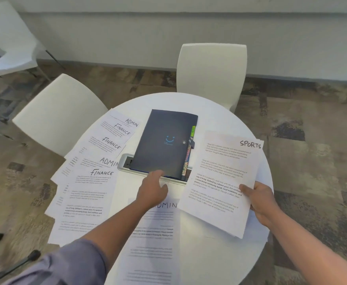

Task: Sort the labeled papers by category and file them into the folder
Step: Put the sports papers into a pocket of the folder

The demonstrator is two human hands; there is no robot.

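Right now my right hand [261,200] grips a thin stack of papers [221,182] by its lower right edge, thumb on top; the top sheet reads SPORTS, at the right of the frame. My left hand [153,187] reaches toward the near edge of the dark folder [164,142], fingers loosely extended and holding nothing; I cannot tell whether it touches the cover. That folder lies closed at the middle of the round white surface [213,108], coloured tabs showing along its right side. Sheets marked ADMIN and FINANCE [90,171] fan out at centre left, and another ADMIN sheet [154,233] lies under my left forearm.
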